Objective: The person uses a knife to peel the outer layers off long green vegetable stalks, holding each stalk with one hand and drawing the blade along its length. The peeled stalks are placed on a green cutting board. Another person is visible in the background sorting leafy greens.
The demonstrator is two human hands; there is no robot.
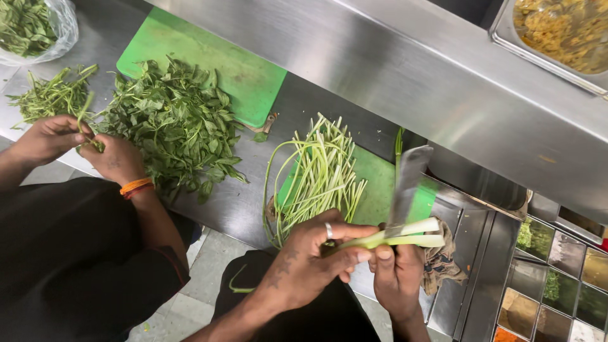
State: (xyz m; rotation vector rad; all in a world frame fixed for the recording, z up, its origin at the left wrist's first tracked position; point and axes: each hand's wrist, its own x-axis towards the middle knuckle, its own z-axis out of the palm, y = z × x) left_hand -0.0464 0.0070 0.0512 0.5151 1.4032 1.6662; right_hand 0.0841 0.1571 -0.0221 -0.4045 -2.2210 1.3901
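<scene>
On my steel table [354, 57] I see a green cutting board [221, 63] under a heap of leafy greens [171, 123]. A co-worker's hands [82, 149] pick at herb sprigs [54, 95]. Spice compartments [557, 285] sit low right; a tray of yellow food [563, 28] sits top right.

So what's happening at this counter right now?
The person wearing the camera holds a pale green stalk in the left hand and a broad knife in the right hand, blade against the stalk. Cut green stems lie on a green cutting board. Beside them, a co-worker's hands pick through leafy herbs.
</scene>
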